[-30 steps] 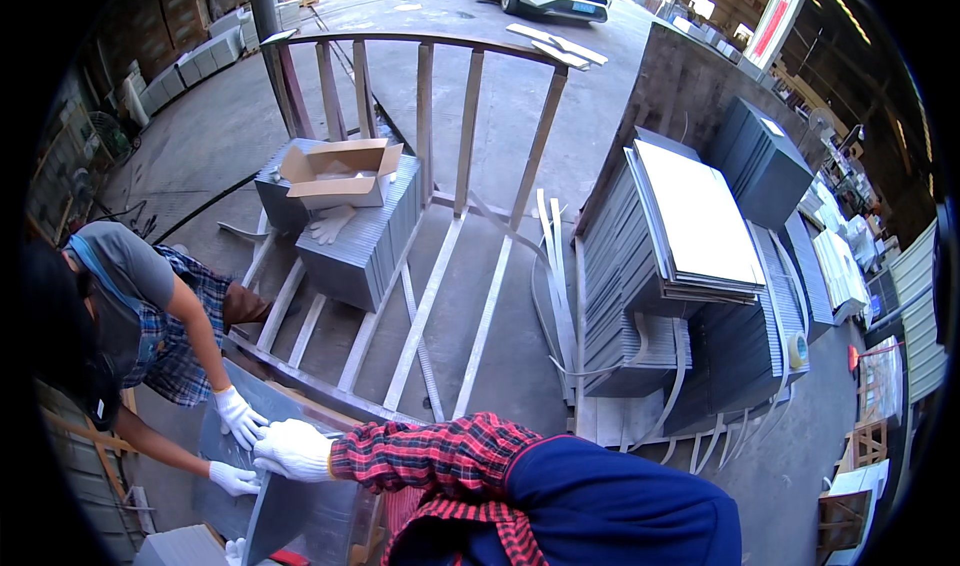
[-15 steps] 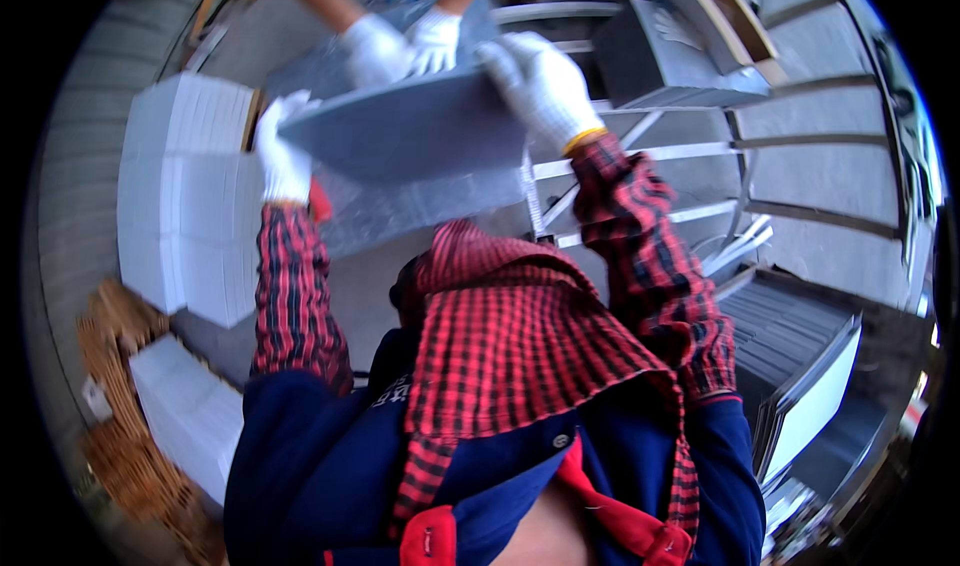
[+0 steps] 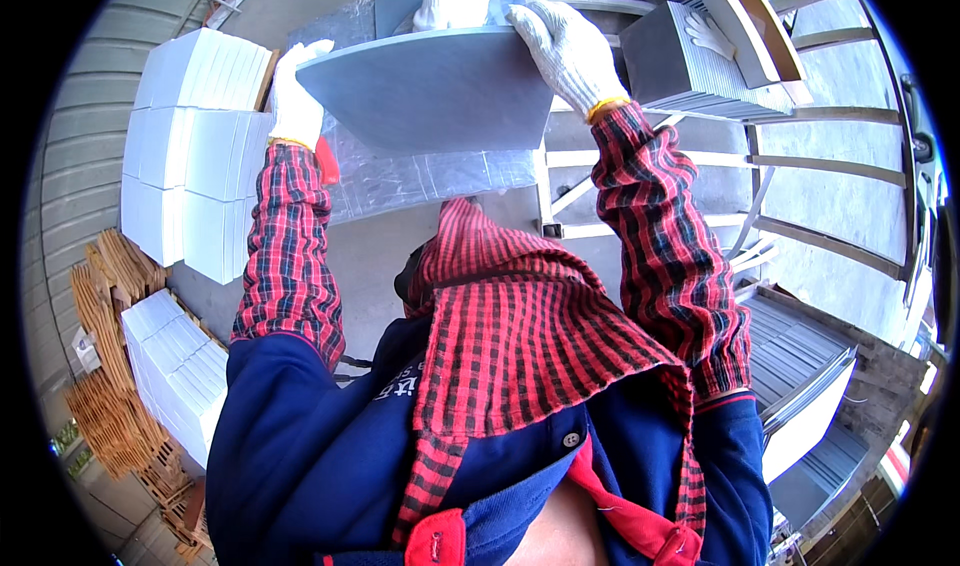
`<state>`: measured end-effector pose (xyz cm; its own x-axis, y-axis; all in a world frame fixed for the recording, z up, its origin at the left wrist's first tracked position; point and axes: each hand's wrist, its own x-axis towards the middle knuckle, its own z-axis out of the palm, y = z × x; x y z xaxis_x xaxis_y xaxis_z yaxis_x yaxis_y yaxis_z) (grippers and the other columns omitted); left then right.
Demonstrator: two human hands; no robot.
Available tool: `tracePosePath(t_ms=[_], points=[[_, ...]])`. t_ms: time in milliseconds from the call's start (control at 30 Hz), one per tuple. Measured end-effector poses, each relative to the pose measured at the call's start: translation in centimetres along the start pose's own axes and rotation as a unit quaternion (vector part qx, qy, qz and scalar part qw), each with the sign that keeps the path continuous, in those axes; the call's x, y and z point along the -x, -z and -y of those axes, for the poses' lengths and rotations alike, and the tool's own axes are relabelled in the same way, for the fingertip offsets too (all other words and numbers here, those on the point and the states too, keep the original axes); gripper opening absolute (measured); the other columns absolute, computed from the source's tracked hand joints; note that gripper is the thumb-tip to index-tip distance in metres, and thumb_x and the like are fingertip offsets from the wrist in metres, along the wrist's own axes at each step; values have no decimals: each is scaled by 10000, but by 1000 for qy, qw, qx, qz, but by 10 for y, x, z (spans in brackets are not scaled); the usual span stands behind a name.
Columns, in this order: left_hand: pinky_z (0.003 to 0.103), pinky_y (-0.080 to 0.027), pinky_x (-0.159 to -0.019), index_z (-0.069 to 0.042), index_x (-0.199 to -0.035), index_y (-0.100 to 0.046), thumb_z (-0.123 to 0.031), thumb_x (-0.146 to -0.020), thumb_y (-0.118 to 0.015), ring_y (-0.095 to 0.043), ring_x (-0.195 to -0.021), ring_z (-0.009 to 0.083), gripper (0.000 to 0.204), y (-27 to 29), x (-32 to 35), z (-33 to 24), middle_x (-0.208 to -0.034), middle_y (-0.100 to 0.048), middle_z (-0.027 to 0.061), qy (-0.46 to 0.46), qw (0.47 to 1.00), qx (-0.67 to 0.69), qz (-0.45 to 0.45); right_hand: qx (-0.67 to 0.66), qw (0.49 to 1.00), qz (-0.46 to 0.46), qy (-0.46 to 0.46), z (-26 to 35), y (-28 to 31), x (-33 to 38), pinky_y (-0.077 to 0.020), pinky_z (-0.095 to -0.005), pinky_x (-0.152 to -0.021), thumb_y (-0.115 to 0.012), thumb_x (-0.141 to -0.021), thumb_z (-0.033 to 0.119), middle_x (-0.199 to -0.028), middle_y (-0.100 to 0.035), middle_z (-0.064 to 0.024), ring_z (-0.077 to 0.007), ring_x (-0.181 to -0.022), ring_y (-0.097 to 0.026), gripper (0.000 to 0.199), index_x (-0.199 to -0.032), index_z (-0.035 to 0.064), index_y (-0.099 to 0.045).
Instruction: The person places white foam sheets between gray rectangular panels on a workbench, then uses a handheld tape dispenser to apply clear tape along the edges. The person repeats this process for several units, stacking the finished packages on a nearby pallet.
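Observation:
A flat grey tile (image 3: 430, 96) is held up in front of me, tilted, its broad face toward me. My left hand (image 3: 297, 96), in a white knit glove, is closed on the tile's left edge. At the upper right corner, my right hand (image 3: 568, 54), gloved the same way, grips the tile with its thumb and fingers. Beneath the tile lies a work surface covered in clear plastic sheet (image 3: 430, 178). Just beyond the tile's far edge are a co-worker's white-gloved hands (image 3: 452, 6), close together; their fingertips are partly hidden by it.
White boxy stacks (image 3: 190, 156) rise at left, with another white stack (image 3: 175, 361) nearer by wooden slats (image 3: 120, 406). Right of me are a metal frame (image 3: 690, 156), stacked grey tiles (image 3: 680, 66) topped by a loose glove (image 3: 710, 34), and more tiles (image 3: 790, 336). Something red (image 3: 327, 161) sits by my left wrist.
Both my hands keep hold of the tile, which sits slightly higher and farther right in view. The co-worker's hands have drawn closer together. The whole view has shifted a little.

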<state>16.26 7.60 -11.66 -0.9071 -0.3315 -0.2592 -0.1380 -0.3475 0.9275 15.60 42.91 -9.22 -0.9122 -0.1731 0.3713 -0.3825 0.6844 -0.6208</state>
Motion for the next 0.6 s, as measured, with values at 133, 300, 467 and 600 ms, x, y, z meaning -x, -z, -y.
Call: tracePosePath(t_ms=[133,300,467,600], points=[[385,-435,-999,32,-1221,-593,-376,-1012,-425,-606,-1077,301,488,-7,46,-12,-1158,-662,186,32,999,38,-5,-48,998,-30,30,9,3,23,-520,-413,-808,-543,-987,348,-984,-678,-177,-363,-904,-658,331,-1074,66,-693],[427,-417,-1010,-4,-1219,-547,-396,-1045,-379,-582,-1057,278,460,54,70,8,-1112,-631,162,61,969,209,119,-218,972,-82,-27,34,17,80,-472,-355,-944,-555,-982,242,-1208,-652,-146,-277,-1080,-638,332,-1246,54,-628],[348,-500,-750,-55,-1049,-602,-166,-992,-528,-594,-823,194,145,91,97,62,-939,-611,48,-88,956,-267,88,-392,809,-30,-437,33,15,153,-417,-352,-999,-528,-1012,356,-1324,-578,-92,-191,-1170,-539,477,-1377,48,-528],[343,-511,-826,-53,-1126,-596,-129,-960,-569,-620,-912,202,184,124,125,94,-1016,-634,65,165,964,194,78,-557,677,28,-480,38,-1,197,-502,-382,-880,-572,-967,379,-1202,-614,-97,-222,-1062,-595,469,-1305,55,-541]])
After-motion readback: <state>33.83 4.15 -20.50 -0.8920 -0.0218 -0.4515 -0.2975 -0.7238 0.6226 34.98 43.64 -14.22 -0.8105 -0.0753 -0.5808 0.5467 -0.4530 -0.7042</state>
